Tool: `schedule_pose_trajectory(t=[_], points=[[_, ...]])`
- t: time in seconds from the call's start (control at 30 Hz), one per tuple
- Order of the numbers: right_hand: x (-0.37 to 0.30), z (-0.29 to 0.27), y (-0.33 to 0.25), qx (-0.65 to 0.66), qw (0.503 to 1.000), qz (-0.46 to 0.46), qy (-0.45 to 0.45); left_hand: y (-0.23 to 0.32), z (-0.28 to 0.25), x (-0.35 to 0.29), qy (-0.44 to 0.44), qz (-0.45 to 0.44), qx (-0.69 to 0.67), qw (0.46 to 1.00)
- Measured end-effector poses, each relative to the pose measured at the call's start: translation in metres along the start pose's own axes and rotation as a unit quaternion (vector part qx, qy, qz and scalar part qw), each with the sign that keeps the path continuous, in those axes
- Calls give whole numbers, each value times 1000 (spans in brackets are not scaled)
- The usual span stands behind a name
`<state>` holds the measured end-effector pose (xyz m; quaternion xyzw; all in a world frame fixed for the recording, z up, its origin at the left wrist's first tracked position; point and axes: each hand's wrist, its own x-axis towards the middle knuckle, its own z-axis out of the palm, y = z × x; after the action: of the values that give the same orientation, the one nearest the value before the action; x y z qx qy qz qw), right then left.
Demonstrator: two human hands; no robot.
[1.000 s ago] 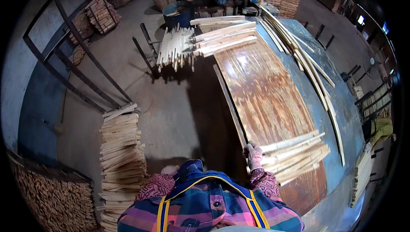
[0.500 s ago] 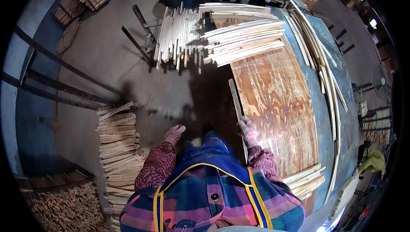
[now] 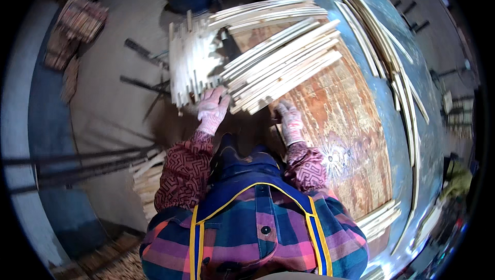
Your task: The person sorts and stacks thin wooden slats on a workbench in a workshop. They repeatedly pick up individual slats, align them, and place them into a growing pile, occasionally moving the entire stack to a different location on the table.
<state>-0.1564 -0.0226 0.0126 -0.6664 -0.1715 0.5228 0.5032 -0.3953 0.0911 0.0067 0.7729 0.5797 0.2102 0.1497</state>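
Left hand [image 3: 211,106] and right hand [image 3: 290,121] moved forward near pale strips [image 3: 289,66]; left half-open, right partly curled, hold unclear.

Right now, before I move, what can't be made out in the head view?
Head view, throughout:
Whether the left hand in its pink-white knit glove touches the pale wooden strips: contact blurred.
What lies under the similarly gloved right hand: its own back hides it.
Part of the pale wood pile: maroon patterned left sleeve covers it.
Olive-clothed co-worker's actions: small, blurred near rim.
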Motion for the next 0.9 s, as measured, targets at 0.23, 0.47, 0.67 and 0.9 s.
schedule_pose_trajectory(t=[0.23, 0.47, 0.67, 0.9], points=[[46, -1, 11, 158, 984, -11, 84, 104, 67, 144, -289, 111, 189, 932], [35, -16, 21, 266, 942, -90, 186, 58, 58, 160, -290, 280, -69, 913], [-12, 15, 21, 553, 767, -85, 314, -45, 14, 120, -284, 540, 24, 792], [-65, 92, 146, 615, 738, 131, 246, -149, -13, 122, -435, 356, 268, 782]])
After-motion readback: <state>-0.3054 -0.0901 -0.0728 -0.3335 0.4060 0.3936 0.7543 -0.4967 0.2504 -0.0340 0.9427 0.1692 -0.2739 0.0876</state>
